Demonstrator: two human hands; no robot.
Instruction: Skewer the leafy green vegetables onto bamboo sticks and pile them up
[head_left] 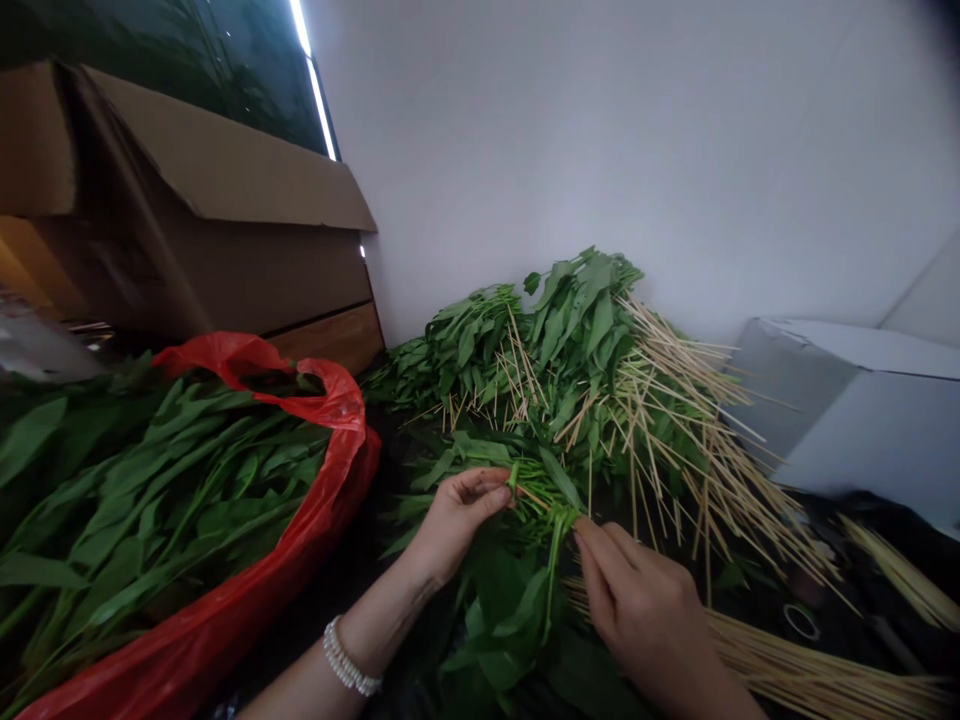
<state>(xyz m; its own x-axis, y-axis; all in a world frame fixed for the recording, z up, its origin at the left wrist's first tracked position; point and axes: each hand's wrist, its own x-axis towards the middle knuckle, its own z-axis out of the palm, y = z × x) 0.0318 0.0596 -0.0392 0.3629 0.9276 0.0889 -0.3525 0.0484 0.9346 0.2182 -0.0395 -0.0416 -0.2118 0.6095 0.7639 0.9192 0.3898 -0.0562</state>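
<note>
My left hand (461, 520), with a beaded bracelet (346, 660) on the wrist, is closed in a pinch at a green stem by one end of a thin bamboo skewer (534, 498). At the skewer's other end, my right hand (645, 595) has thumb and fingers pressed together on it. A leafy green stalk (555, 560) is bunched on the skewer beside the right fingertips, its leaves hanging down. Below and behind both hands lie loose leafy greens (499, 600). My fingers partly hide the skewer's two ends.
Skewered greens (592, 310) are piled against the wall, their sticks (720, 460) pointing right. A red plastic bag (349, 470) of greens is at left, before a cardboard box (225, 260). Bare skewers (810, 655) lie lower right; a white box (862, 420) stands behind.
</note>
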